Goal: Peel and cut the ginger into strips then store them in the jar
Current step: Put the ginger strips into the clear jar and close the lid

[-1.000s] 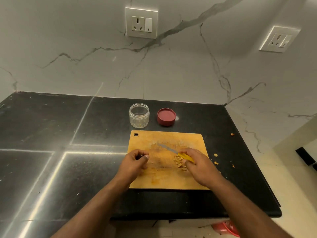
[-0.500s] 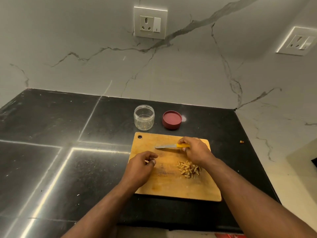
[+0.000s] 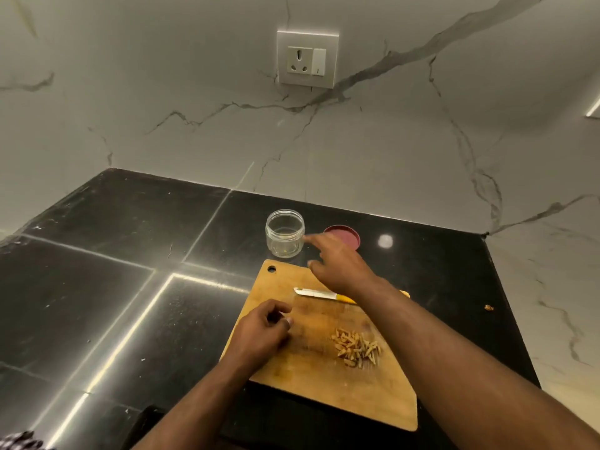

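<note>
**A:** Where is everything on the worktop [image 3: 97,261]?

**B:** Treat the wooden cutting board [image 3: 324,394] as a clock face. The ginger strips [image 3: 357,347] lie in a small loose heap at about four o'clock. A knife [image 3: 319,294] with a yellow handle lies flat near twelve o'clock, its blade pointing toward nine. Just beyond the board's far edge, at twelve o'clock, stands a clear jar [image 3: 285,233], open and looking empty, with its red lid [image 3: 345,236] just beside it toward one o'clock.

**A:** And the hands?

**B:** The right hand [image 3: 341,264] stretches out over the board's far edge toward the jar, fingers spread, its grip released and holding nothing. A fingertip is at the jar's side; I cannot tell whether it touches. The left hand [image 3: 259,332] rests at the board's nine o'clock edge, fingers curled in, thumb against forefinger; it may pinch a scrap, but that is too small to see.

**A:** How would the jar and ginger handle?

**B:** The jar seems light, rigid and smooth, so likely slippery and breakable if it is glass; wrap fingers round its wall below the rim. The strips look light, thin and probably damp, likely to cling and scatter; gather them in a pinch.
</note>
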{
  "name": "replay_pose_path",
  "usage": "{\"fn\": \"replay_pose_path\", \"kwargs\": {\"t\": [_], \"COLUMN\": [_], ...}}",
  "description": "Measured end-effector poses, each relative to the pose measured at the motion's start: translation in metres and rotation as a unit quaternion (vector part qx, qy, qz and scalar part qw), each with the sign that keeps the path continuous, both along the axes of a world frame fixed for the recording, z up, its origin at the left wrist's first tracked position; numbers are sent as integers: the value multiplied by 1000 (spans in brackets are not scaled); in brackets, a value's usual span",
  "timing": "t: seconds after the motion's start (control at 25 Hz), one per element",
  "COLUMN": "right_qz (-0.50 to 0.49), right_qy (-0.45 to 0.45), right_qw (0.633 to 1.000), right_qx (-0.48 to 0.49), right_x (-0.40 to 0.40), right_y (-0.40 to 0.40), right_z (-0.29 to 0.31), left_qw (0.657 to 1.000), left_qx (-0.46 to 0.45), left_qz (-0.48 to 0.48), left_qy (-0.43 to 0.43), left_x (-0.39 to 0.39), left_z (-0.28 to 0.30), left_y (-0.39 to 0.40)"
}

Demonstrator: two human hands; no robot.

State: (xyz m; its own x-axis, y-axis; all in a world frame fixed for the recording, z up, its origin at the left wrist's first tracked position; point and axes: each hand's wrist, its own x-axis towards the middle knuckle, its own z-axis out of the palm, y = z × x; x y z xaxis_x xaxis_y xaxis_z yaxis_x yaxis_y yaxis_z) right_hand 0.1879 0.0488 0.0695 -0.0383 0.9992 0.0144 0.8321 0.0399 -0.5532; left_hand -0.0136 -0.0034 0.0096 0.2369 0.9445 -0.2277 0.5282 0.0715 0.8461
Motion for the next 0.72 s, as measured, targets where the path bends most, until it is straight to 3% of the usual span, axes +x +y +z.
{"fn": "replay_pose_path", "kwargs": {"t": [0.24,0.72], "right_qz": [66,6], "right_qy": [-78,-40], "right_qw": [993,994], "right_qx": [-67,-98], "right_x": [-30,-40], "right_y": [39,30], "right_z": [-5,-16], "left_qw": [1000,998], "left_qx": [-7,-55], "left_qz": [10,-31], "left_qy": [22,-16], "left_x": [5,-3], "left_z": [2,-3], "left_y": [-2,7]}}
